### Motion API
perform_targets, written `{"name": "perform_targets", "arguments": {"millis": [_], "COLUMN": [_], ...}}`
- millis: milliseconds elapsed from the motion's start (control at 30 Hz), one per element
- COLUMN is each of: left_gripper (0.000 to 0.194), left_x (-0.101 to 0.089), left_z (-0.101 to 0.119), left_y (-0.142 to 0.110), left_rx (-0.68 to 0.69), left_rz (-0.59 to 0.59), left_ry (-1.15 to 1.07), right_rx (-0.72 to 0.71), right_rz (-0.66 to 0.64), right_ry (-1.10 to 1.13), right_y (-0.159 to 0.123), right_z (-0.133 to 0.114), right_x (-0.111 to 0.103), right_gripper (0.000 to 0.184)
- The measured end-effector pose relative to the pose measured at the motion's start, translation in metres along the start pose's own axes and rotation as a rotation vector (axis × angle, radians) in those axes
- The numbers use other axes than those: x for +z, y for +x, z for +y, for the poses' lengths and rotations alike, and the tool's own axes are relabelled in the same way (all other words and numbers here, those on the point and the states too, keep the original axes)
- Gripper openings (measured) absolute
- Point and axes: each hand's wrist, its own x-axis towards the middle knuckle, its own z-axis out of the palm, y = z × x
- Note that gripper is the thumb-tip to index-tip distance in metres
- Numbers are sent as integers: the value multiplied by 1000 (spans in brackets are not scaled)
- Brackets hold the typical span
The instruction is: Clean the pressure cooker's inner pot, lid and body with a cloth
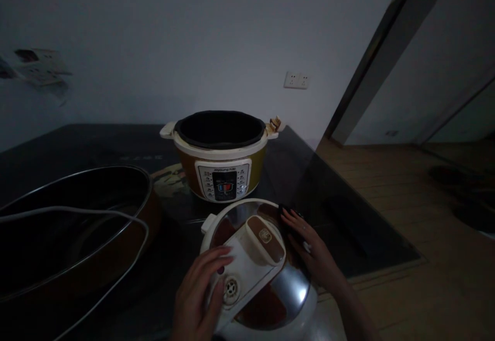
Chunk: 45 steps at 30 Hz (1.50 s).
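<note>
A round pressure cooker lid point(270, 300) with a brown handle, white centre strip and steam vent is in front of me, low in the view. My left hand point(203, 289) grips its left side, with the fingers over the strip and the thumb beside the vent. On the far right edge, my right hand point(309, 243) has its fingers bent over the rim; a small dark thing shows by its fingertips, too dim to name. Behind the lid stands the electric pressure cooker point(224, 171), lidless, its dark inner pot showing and its control panel facing me.
A large dark pan point(150, 202) stands at the left, with a white cord point(143, 243) lying across it. All of this is on a dark glossy table point(305, 171). A wall socket point(296, 80) is behind, and wooden floor point(386, 202) lies to the right.
</note>
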Motion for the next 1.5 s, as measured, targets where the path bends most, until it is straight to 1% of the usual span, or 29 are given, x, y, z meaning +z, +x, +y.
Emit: {"name": "perform_targets", "arguments": {"millis": [67, 100, 200, 267, 300, 333, 367, 433, 500, 533, 667, 800, 900, 967, 1033, 1067, 1133, 1200, 1267, 1333, 1367, 1433, 1500], "left_gripper": [23, 23, 29, 38, 45, 52, 59, 67, 71, 72, 70, 68, 67, 64, 63, 63, 62, 61, 61, 62, 62, 63, 64], "left_x": [0, -1, -6, -11, -13, -15, -16, -19, -22, -22, -23, -21, -20, -18, -16, -15, -14, -14, -15, -17, -18, -19, -19], "left_z": [-4, -7, -19, -28, -31, -34, -35, -36, -35, -34, -31, -27, -22, -19, -15, -13, -10, -10, -12, -15, -16, -17, -18], "left_y": [0, 1, 0, -3, -6, -10, -14, -22, -28, -30, -31, -29, -30, -30, -30, -30, -29, -29, -29, -29, -29, -29, -29], "left_rx": [3, 23, 161, 265, 299, 306, 282, 185, 90, 68, 44, 34, 27, 28, 25, 23, 20, 25, 36, 47, 50, 48, 44], "left_rz": [8, -7, -105, -156, -166, -166, -161, -161, -176, -185, -201, -204, -182, -157, -139, -132, -115, -113, -127, -148, -158, -169, -169], "left_ry": [-7, 12, 154, 252, 287, 311, 326, 331, 308, 290, 233, 244, 263, 264, 272, 278, 285, 295, 319, 340, 345, 341, 328], "right_rx": [14, 24, 100, 179, 218, 251, 278, 315, 331, 332, 288, 140, 78, 63, 71, 78, 91, 120, 166, 200, 206, 166, 184], "right_rz": [2, 1, 8, 34, 49, 58, 57, 23, -43, -83, -275, -454, -504, -519, -502, -474, -368, -219, -79, 53, 106, 194, 220], "right_ry": [13, 33, 158, 264, 310, 351, 388, 452, 498, 516, 561, 488, 466, 457, 441, 429, 390, 318, 227, 145, 109, 65, 52], "right_y": [2, 4, 10, 14, 16, 18, 20, 25, 32, 38, 71, 110, 127, 126, 114, 104, 73, 33, -10, -48, -63, -81, -81], "right_z": [3, 5, 13, 19, 22, 25, 27, 30, 31, 31, 27, 18, 13, 13, 14, 15, 16, 12, 3, -8, -13, -21, -26], "right_x": [1, 2, 3, 3, 2, 2, 1, -2, -5, -7, -7, 2, 4, -2, -12, -18, -27, -28, -19, -3, 7, 22, 27], "right_gripper": [41, 41, 42, 45, 48, 50, 52, 54, 56, 56, 55, 53, 52, 51, 49, 48, 46, 44, 44, 46, 46, 46, 46]}}
